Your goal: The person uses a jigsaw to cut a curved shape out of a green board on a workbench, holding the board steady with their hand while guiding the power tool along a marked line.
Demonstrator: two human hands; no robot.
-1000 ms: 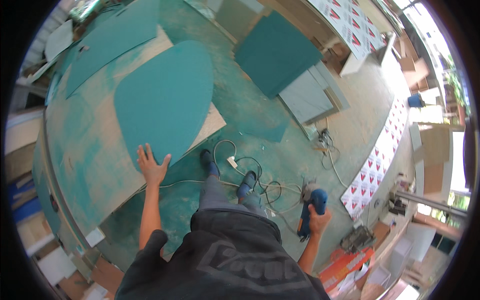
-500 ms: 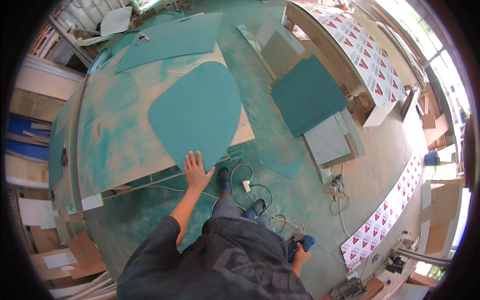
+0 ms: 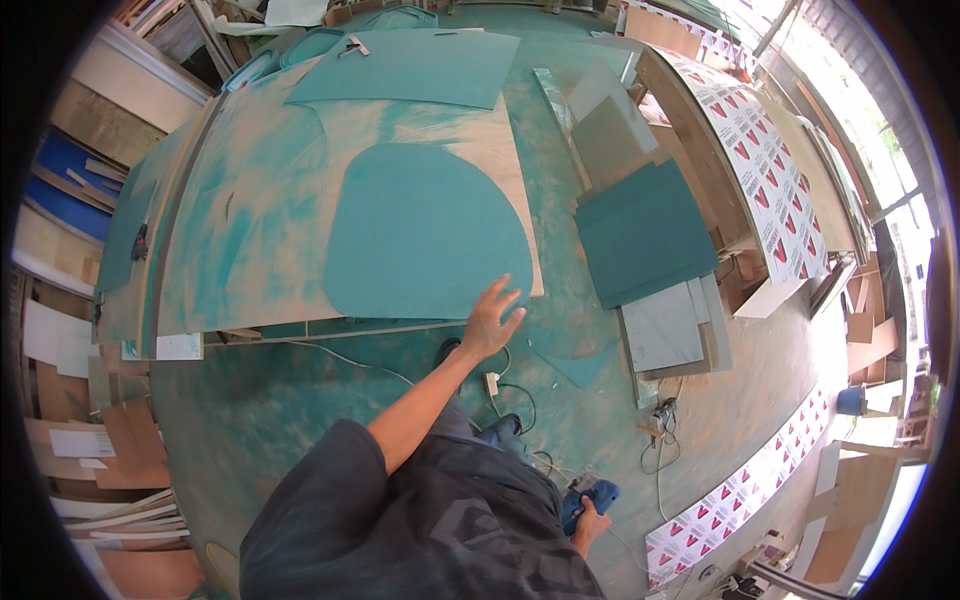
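A large teal board (image 3: 420,235) with a rounded far side lies flat on the dust-smeared work table. My left hand (image 3: 490,322) is at its near right corner, fingers apart and holding nothing; I cannot tell whether the fingertips touch the board. Low at my right side, my right hand (image 3: 592,522) is wrapped round the handle of a blue jigsaw (image 3: 603,494). The jigsaw hangs clear of the table, and its blade is too small to make out.
A second teal sheet (image 3: 420,65) covers the table's far end. Stacked teal panels (image 3: 645,235) lean right of the table, beside a patterned sheet (image 3: 750,150). An extension socket (image 3: 491,384) with cables lies near my feet, close to a teal offcut (image 3: 580,368).
The teal board has turned on the table, its narrow near end swinging right. My left hand has moved right along with it. My right hand still holds the jigsaw low.
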